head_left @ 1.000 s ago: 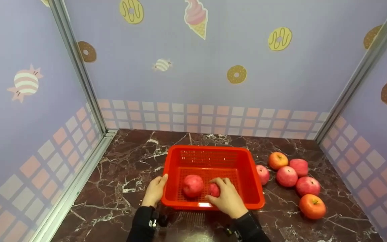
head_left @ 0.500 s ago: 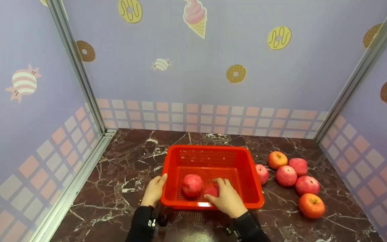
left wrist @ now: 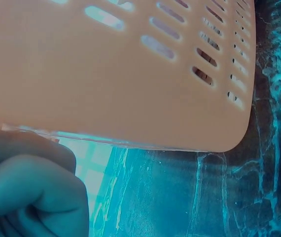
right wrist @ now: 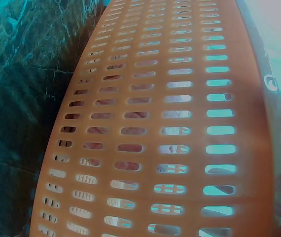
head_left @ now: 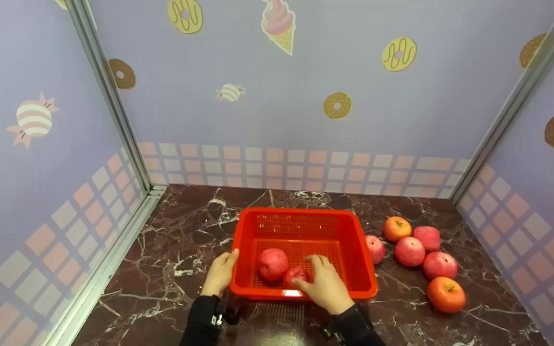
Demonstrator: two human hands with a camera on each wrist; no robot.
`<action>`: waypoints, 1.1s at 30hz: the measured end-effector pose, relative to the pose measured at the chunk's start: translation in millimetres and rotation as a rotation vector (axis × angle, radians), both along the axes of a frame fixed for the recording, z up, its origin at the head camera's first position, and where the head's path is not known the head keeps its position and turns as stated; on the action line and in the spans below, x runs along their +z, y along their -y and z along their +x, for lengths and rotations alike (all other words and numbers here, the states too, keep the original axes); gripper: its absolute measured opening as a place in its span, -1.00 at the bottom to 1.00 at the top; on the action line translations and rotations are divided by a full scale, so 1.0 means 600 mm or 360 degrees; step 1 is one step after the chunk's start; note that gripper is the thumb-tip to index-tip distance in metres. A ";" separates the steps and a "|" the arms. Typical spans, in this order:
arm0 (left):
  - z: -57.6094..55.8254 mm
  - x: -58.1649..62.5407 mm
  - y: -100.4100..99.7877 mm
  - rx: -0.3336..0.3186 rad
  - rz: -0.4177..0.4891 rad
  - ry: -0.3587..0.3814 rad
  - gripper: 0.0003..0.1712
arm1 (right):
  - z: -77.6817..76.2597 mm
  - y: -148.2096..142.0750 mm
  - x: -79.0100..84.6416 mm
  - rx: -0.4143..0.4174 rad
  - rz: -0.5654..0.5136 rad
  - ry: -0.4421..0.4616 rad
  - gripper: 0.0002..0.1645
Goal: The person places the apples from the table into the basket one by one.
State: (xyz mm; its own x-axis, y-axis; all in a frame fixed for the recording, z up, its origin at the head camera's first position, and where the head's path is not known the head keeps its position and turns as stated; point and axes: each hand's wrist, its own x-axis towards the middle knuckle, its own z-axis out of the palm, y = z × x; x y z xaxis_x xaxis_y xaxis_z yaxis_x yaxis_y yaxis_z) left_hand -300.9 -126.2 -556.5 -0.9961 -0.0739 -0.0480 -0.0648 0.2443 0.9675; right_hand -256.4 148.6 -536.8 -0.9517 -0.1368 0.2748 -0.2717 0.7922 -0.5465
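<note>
A red plastic basket (head_left: 306, 216) stands on the dark marbled table. My left hand (head_left: 220, 275) grips its left rim, the thumb over the edge; curled fingers (left wrist: 37, 190) show beside the basket wall (left wrist: 106, 89) in the left wrist view. Two apples lie inside near the front: a larger red one (head_left: 273, 264) and a smaller red one (head_left: 296, 277) to its right. My right hand (head_left: 329, 287) reaches over the front rim, thumb and fingers spread apart beside the smaller apple. The right wrist view shows only the slotted basket wall (right wrist: 150, 98), with the hand hidden.
Right of the basket lie several more fruits: a pink apple (head_left: 374, 249) close by its wall, and a loose group with an orange-red apple (head_left: 446, 294) nearest. Patterned panels (head_left: 277, 120) enclose the table at the back and both sides.
The right hand has let go of the smaller apple, which has rolled left beside the larger one. The larger apple has shifted slightly left. The left hand stays on the rim.
</note>
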 end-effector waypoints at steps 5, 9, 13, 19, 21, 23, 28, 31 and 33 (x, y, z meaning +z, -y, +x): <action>0.000 0.002 -0.001 0.0011 0.0007 0.0007 -0.51 | -0.001 0.001 -0.001 0.0002 0.0011 0.0000 -0.31; 0.001 0.003 -0.001 0.0017 0.0013 0.0000 -0.51 | 0.001 0.001 -0.001 0.0006 0.0016 -0.0005 -0.31; 0.002 0.001 -0.001 0.0015 0.0003 0.0000 -0.51 | 0.003 0.001 -0.001 0.0007 0.0022 0.0002 -0.31; 0.002 -0.001 -0.001 0.0018 0.0010 0.0009 -0.53 | 0.004 -0.001 -0.001 0.0017 -0.0030 -0.0022 -0.32; 0.002 0.000 -0.002 0.0013 0.0016 0.0008 -0.54 | 0.004 -0.003 -0.001 0.0028 -0.0073 -0.0044 -0.33; 0.001 0.000 -0.001 0.0006 0.0023 -0.0005 -0.53 | 0.004 -0.005 0.000 0.0047 -0.0118 -0.0064 -0.33; 0.001 0.003 -0.001 -0.0001 0.0025 -0.0033 -0.53 | 0.003 -0.009 0.000 0.0108 -0.0201 -0.0096 -0.32; 0.001 0.005 -0.001 -0.0001 0.0016 -0.0030 -0.53 | 0.004 -0.014 0.001 0.0141 -0.0283 -0.0131 -0.33; 0.001 0.006 -0.001 -0.0005 0.0012 -0.0031 -0.52 | 0.005 -0.018 0.003 0.0155 -0.0357 -0.0162 -0.32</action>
State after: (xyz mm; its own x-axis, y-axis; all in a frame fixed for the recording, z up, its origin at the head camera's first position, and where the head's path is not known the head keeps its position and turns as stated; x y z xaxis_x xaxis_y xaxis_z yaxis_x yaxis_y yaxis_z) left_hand -300.2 -125.6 -553.2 -0.9971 -0.0705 -0.0289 -0.0449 0.2374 0.9704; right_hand -253.6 159.7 -535.1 -0.9028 -0.1514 0.4025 -0.4036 0.6215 -0.6715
